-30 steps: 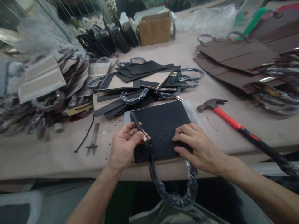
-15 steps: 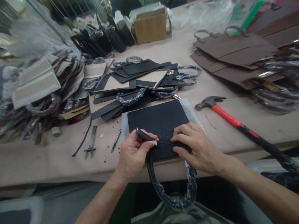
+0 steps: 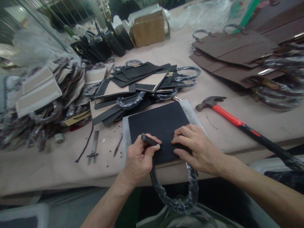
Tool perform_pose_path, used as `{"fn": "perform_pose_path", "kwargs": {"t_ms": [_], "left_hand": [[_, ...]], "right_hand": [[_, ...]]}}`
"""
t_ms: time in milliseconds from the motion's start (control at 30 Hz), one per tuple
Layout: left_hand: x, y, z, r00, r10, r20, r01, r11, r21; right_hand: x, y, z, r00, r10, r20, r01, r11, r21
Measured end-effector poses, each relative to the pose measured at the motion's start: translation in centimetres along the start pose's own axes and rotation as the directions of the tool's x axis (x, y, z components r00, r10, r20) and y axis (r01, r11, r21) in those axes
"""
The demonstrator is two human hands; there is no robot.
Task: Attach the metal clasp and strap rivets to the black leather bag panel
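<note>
A black leather bag panel (image 3: 154, 118) lies on a pale board (image 3: 191, 115) at the table edge. Its plastic-wrapped handle (image 3: 174, 205) loops over the edge toward me. My left hand (image 3: 140, 156) pinches a dark metal punch (image 3: 149, 140), held tilted low over the panel near the handle's left end; whether its tip touches the leather is hidden by my fingers. On the panel's right side rests my right hand (image 3: 194, 145), thumb and fingers apart, covering the handle's right end. A claw hammer (image 3: 228, 115) with a red and black grip lies to the right.
A pronged metal tool (image 3: 93, 147) and a thin metal rod (image 3: 118, 145) lie at left. Behind the board are stacked black panels (image 3: 140, 71). Brown panels (image 3: 239, 50) fill the right, wrapped pieces (image 3: 39, 90) the left. A cardboard box (image 3: 148, 30) stands at the back.
The punch in my left hand has tilted slightly and its upper end sits a little lower and further right. My right hand stays on the panel. The whole view has shifted slightly.
</note>
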State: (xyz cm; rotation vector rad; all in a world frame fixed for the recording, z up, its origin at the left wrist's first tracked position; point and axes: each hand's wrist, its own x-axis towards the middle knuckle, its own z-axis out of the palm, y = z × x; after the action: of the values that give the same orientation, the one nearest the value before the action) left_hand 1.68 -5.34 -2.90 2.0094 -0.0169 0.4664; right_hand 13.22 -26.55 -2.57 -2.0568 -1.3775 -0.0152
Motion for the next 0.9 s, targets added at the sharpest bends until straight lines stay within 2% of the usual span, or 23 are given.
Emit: {"fn": "perform_pose_path", "kwargs": {"t_ms": [100,267,400,500,600,667,733,767,800,867,900], "left_hand": [[-0.1,-0.2,0.3,0.998,0.069,-0.013,-0.068,0.997,0.035],[-0.1,-0.4,0.5,0.998,0.063,0.002,-0.063,0.998,0.023],[-0.3,-0.8,0.5,0.994,0.109,-0.019,-0.108,0.993,0.045],[-0.6,-1.0,0.7,0.990,0.132,-0.048,-0.129,0.990,0.060],[-0.8,-1.1,0.9,0.985,0.160,-0.061,-0.155,0.984,0.083],[-0.8,-1.0,1.0,0.981,0.183,-0.066,-0.176,0.979,0.102],[-0.6,-0.8,1.1,0.975,0.210,-0.075,-0.200,0.972,0.126],[-0.6,-0.7,1.1,0.970,0.229,-0.077,-0.217,0.966,0.141],[-0.5,-0.6,1.1,0.965,0.250,-0.076,-0.237,0.959,0.156],[-0.3,-0.4,1.1,0.957,0.285,-0.060,-0.271,0.947,0.173],[-0.2,-0.4,1.0,0.956,0.290,-0.046,-0.278,0.946,0.168]], "right_hand": [[0.0,0.0,0.0,1.000,0.007,0.009,-0.007,1.000,0.008],[-0.2,0.0,-0.2,1.000,-0.015,-0.012,0.015,0.998,0.060],[-0.6,0.1,-2.2,0.994,-0.008,-0.109,0.025,0.988,0.154],[-1.4,1.2,-4.8,0.969,0.014,-0.248,-0.012,1.000,0.009],[-3.0,3.4,-7.6,0.941,0.047,-0.336,-0.121,0.971,-0.204],[-4.4,5.2,-9.1,0.933,0.084,-0.350,-0.214,0.912,-0.351],[-5.9,6.7,-10.1,0.921,0.211,-0.328,-0.356,0.799,-0.485],[-6.5,7.3,-10.4,0.897,0.320,-0.304,-0.439,0.725,-0.531],[-7.1,7.8,-10.6,0.852,0.447,-0.272,-0.519,0.650,-0.555],[-7.8,8.2,-10.7,0.708,0.683,-0.182,-0.648,0.525,-0.551],[-8.0,8.3,-10.7,0.638,0.760,-0.125,-0.689,0.492,-0.532]]}}
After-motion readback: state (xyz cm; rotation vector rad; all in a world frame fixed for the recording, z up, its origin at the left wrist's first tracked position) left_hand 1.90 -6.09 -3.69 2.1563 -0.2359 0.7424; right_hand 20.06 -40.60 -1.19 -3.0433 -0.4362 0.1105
